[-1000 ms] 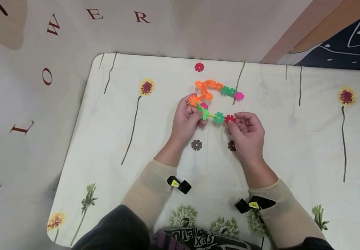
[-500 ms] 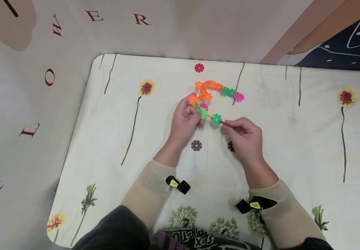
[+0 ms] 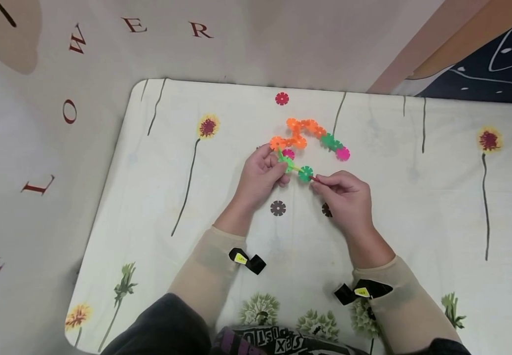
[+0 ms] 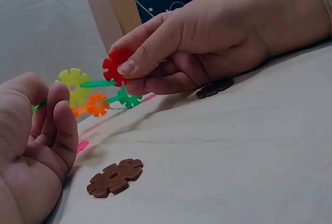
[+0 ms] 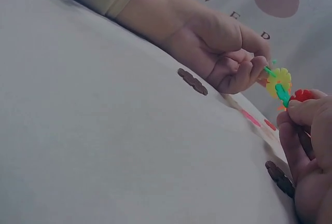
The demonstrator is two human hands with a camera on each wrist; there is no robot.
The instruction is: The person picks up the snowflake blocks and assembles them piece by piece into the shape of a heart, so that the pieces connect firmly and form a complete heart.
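My left hand [image 3: 260,172] pinches a chain of notched plastic snowflake discs by a light green disc [image 3: 287,163]. From there, several orange discs [image 3: 311,126], green discs [image 3: 331,142] and a magenta end disc [image 3: 343,154] trail away to the right. Toward my right hand [image 3: 347,197], a yellow disc [image 4: 79,86], seen edge-on from above, carries a teal-green disc [image 3: 306,173]. Thumb and fingers of that right hand pinch a red disc [image 4: 114,66], whose edge meets the teal-green one. Whether their slots are engaged, I cannot tell.
A loose red disc [image 3: 282,98] lies near the table's far edge. Two brown discs lie nearer me: one [image 3: 278,208] between my forearms, another [image 3: 326,210] partly hidden by my right hand. A flower-print cloth [image 3: 416,222] covers the table, with a wall [image 3: 256,44] behind.
The red disc has turned from face-up to edge-on and moved left with my right hand. The chain's far end has swung toward me, and my left hand has shifted slightly left.
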